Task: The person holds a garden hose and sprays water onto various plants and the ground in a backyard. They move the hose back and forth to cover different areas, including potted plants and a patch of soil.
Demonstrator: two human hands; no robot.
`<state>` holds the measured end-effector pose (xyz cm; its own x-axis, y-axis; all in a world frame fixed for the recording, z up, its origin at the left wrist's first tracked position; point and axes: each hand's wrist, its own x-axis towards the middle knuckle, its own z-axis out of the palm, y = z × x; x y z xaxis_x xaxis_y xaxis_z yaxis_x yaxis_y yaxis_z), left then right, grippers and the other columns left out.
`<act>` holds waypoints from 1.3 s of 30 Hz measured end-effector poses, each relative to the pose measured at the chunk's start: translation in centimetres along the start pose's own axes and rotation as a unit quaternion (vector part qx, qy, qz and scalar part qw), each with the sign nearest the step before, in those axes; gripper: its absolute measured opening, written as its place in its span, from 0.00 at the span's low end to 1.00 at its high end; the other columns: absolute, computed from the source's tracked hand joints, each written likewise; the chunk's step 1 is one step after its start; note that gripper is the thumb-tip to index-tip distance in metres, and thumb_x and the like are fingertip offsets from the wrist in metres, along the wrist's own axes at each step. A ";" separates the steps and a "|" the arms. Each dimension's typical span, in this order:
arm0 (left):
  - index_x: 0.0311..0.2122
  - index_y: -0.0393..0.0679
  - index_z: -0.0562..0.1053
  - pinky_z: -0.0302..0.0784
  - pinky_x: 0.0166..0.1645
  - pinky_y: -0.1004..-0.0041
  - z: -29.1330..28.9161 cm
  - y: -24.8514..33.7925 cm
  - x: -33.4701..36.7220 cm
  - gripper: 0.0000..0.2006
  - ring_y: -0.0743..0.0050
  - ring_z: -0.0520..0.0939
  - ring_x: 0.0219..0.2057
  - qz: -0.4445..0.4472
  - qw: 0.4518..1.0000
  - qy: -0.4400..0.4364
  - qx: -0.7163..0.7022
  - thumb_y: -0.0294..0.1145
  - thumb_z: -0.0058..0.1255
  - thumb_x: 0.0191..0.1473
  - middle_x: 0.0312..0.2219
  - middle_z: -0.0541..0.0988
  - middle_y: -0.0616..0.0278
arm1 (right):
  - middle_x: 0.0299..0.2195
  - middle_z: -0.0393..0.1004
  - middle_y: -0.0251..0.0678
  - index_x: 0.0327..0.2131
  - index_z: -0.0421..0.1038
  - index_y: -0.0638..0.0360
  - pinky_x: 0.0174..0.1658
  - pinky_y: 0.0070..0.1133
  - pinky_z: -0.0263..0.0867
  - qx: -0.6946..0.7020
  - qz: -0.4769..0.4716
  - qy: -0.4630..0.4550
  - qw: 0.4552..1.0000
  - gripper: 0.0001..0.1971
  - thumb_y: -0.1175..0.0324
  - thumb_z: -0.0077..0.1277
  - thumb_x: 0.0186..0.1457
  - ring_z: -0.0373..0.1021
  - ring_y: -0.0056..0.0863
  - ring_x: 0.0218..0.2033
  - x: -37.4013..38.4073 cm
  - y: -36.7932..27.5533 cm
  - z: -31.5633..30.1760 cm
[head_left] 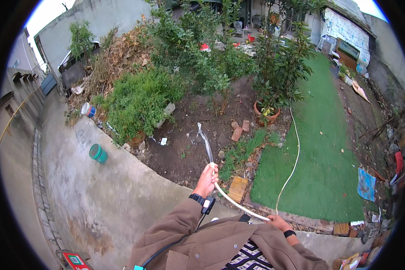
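The left hand grips a white hose spraying water onto bare soil; the right hand holds it lower down

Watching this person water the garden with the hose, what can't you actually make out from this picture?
- Head view: the hose end is covered by the left hand.
- Right hand: partly hidden by the brown sleeve.
- Terracotta pot: mostly screened by its own foliage.
- Hose source: too thin to trace on the green turf.
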<state>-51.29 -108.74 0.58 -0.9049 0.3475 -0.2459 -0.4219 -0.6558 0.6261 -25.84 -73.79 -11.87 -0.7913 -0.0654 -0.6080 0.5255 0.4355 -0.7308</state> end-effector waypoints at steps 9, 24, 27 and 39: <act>0.33 0.45 0.65 0.54 0.16 0.83 -0.1 -3.0 -3.2 0.06 0.87 0.59 0.14 0.076 0.982 0.118 0.128 0.32 0.35 0.59 0.19 0.64 0.71 | 0.31 0.76 0.31 0.38 0.74 0.59 0.38 0.20 0.65 0.011 -0.027 -0.046 0.999 0.16 0.62 0.56 0.46 0.68 0.17 0.32 -0.7 2.7 0.2; 0.34 0.47 0.65 0.51 0.15 0.85 0.0 -1.2 -7.0 0.07 0.89 0.57 0.13 0.173 0.964 0.174 0.098 0.36 0.36 0.61 0.20 0.64 0.71 | 0.29 0.76 0.36 0.37 0.74 0.57 0.39 0.22 0.65 -0.110 -0.104 -0.070 0.986 0.14 0.60 0.53 0.48 0.69 0.24 0.32 1.1 -0.3 -1.1; 0.34 0.46 0.64 0.52 0.15 0.84 -0.3 -0.7 -6.9 0.06 0.88 0.57 0.13 0.176 0.961 0.193 0.088 0.35 0.35 0.61 0.20 0.64 0.71 | 0.28 0.75 0.33 0.37 0.74 0.57 0.37 0.21 0.64 -0.120 -0.104 -0.065 0.985 0.14 0.60 0.54 0.49 0.68 0.21 0.30 1.5 -0.8 -1.4; 0.34 0.46 0.66 0.50 0.14 0.84 -0.4 -2.4 -7.3 0.07 0.89 0.56 0.12 0.141 0.967 0.194 0.091 0.36 0.38 0.59 0.19 0.65 0.72 | 0.31 0.76 0.36 0.34 0.75 0.58 0.38 0.23 0.65 -0.081 -0.083 -0.076 0.990 0.13 0.60 0.53 0.47 0.69 0.22 0.32 0.9 2.4 -1.3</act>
<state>-43.75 -110.00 0.57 -0.9501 -0.1283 -0.2844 -0.1713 -0.5472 0.8193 -25.66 -71.67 -13.80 -0.7997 -0.2772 -0.5326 0.3252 0.5456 -0.7724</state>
